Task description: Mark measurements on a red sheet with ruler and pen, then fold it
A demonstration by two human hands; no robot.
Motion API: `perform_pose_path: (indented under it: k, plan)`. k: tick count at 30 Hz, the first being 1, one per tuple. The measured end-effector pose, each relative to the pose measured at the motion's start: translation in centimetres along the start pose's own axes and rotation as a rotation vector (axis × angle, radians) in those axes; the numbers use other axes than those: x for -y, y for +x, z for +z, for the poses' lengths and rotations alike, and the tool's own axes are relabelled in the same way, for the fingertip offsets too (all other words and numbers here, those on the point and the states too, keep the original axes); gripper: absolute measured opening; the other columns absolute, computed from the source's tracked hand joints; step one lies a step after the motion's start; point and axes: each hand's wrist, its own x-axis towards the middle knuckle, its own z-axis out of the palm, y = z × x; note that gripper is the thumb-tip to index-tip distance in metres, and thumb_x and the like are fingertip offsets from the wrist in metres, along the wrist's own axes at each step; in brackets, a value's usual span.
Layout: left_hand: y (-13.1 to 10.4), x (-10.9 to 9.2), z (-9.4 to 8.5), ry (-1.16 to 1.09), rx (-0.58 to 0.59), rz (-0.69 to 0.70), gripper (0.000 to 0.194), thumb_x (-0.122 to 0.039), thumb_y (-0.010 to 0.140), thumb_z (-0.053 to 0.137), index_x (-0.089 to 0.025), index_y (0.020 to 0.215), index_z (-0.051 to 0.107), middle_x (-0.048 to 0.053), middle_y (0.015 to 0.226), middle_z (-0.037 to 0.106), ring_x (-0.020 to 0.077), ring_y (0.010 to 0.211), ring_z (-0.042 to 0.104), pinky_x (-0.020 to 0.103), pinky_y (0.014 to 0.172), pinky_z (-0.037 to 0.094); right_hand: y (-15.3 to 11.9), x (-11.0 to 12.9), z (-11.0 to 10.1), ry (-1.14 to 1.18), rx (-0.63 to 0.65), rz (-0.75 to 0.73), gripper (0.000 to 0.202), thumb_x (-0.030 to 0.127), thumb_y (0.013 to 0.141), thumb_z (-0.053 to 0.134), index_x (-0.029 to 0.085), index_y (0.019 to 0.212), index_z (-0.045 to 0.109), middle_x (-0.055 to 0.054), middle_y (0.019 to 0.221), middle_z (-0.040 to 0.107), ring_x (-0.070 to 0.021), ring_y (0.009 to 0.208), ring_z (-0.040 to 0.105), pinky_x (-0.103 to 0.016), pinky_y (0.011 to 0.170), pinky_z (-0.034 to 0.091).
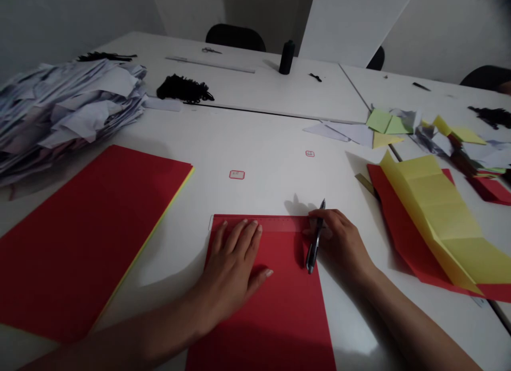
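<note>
A red sheet of paper (pixel 287 307) lies in front of me, with a clear ruler (pixel 279 223) along its far edge. My left hand (pixel 235 264) rests flat with fingers spread, its fingertips on the ruler and its palm over the red sheet. At the sheet's far right corner, my right hand (pixel 345 243) is closed around a black pen (pixel 316 243), whose tip points away from me. The right fingertips are close to the ruler's right end; whether they also grip it is hidden.
To the left are stacked red and yellow sheets (pixel 99 227) and a heap of white paper (pixel 80 105). Folded yellow paper (pixel 443 200) lies on red at the right. Two small labels (pixel 237 174), black cord (pixel 183 89) and a black bottle (pixel 286 57) are farther back.
</note>
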Motion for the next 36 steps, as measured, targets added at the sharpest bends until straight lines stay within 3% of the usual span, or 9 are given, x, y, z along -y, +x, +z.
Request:
perform_pose_path:
  k: [7, 13, 16, 22, 26, 36]
  plan:
    - [-0.1, 0.0, 0.0, 0.008, 0.006, 0.001, 0.061, -0.053, 0.093, 0.043, -0.010, 0.137, 0.041, 0.014, 0.143, 0.046, 0.0318, 0.129, 0.038, 0.053, 0.109, 0.022, 0.0, 0.0, 0.2, 0.031, 0.002, 0.035, 0.025, 0.022, 0.083, 0.063, 0.020, 0.107, 0.059, -0.007, 0.091, 0.066, -0.0237, 0.085, 0.063, -0.040, 0.075, 0.051]
    - [0.0, -0.2, 0.1, 0.014, 0.004, -0.001, 0.061, -0.053, 0.094, 0.040, -0.010, 0.136, 0.043, 0.014, 0.142, 0.047, 0.0318, 0.129, 0.038, 0.054, 0.110, 0.020, 1.1, 0.9, -1.7, 0.383, 0.038, 0.284, 0.026, 0.039, 0.090, 0.056, 0.023, 0.110, 0.062, -0.005, 0.097, 0.069, -0.0187, 0.083, 0.066, -0.032, 0.071, 0.052]
    - [0.0, -0.2, 0.1, 0.008, 0.001, -0.010, 0.060, -0.051, 0.094, 0.041, -0.009, 0.135, 0.045, 0.014, 0.142, 0.047, 0.0319, 0.130, 0.037, 0.054, 0.111, 0.018, 2.8, 2.6, -2.0, 0.550, 0.076, 0.304, 0.028, 0.044, 0.091, 0.054, 0.023, 0.103, 0.068, -0.005, 0.094, 0.071, -0.0182, 0.089, 0.065, -0.032, 0.078, 0.050]
    - [0.0, -0.2, 0.1, -0.064, 0.029, -0.042, 0.061, -0.053, 0.093, 0.041, -0.009, 0.136, 0.046, 0.014, 0.143, 0.046, 0.0331, 0.131, 0.036, 0.055, 0.112, 0.019, 7.8, 5.2, 2.2, 0.813, 0.263, 0.208, 0.021, 0.039, 0.085, 0.063, 0.019, 0.086, 0.066, -0.002, 0.075, 0.067, -0.0123, 0.067, 0.060, -0.026, 0.063, 0.046]
    - [-0.1, -0.3, 0.2, -0.097, 0.041, -0.040, 0.063, -0.052, 0.092, 0.044, -0.008, 0.137, 0.045, 0.017, 0.144, 0.044, 0.0350, 0.132, 0.035, 0.058, 0.111, 0.019, 9.6, 5.8, 4.9, 0.841, 0.326, 0.153, 0.021, 0.037, 0.078, 0.069, 0.018, 0.082, 0.063, 0.000, 0.070, 0.062, -0.0116, 0.062, 0.054, -0.026, 0.059, 0.042]
    - [-0.1, -0.3, 0.1, -0.093, 0.053, -0.033, 0.066, -0.051, 0.091, 0.048, -0.006, 0.139, 0.043, 0.017, 0.145, 0.042, 0.0360, 0.132, 0.034, 0.060, 0.110, 0.019, 8.8, 5.7, 5.1, 0.757, 0.313, 0.177, 0.018, 0.032, 0.076, 0.068, 0.018, 0.073, 0.056, 0.002, 0.063, 0.057, -0.0106, 0.058, 0.048, -0.025, 0.055, 0.037]
